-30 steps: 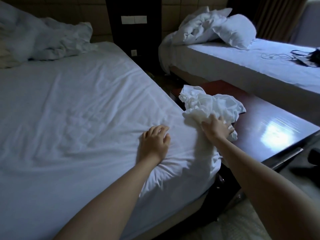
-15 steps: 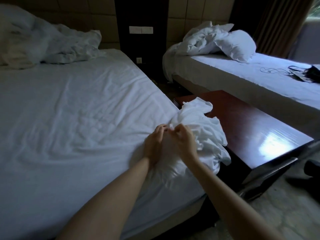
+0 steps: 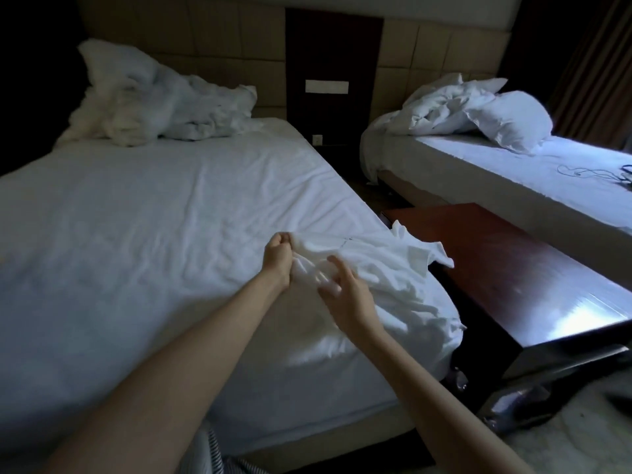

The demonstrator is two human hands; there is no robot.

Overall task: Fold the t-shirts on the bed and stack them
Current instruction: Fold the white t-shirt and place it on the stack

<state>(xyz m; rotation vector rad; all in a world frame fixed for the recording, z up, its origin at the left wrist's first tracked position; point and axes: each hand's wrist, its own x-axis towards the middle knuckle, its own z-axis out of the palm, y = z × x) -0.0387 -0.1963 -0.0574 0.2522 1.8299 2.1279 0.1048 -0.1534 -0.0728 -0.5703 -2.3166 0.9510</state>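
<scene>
White t-shirt has come off the wooden table since a second ago and now lies spread on the bed corner. Its long axis runs right from the left hand, with a sleeve past the bed edge. Left hand pinches its near end; right hand is beside it, fingers spread, holding nothing.

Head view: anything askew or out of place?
The t-shirt lies crumpled at the right edge of the bed, one end overhanging toward the wooden bench. The left hand grips it; the right hand hovers open. Nothing spilled or damaged.
</scene>
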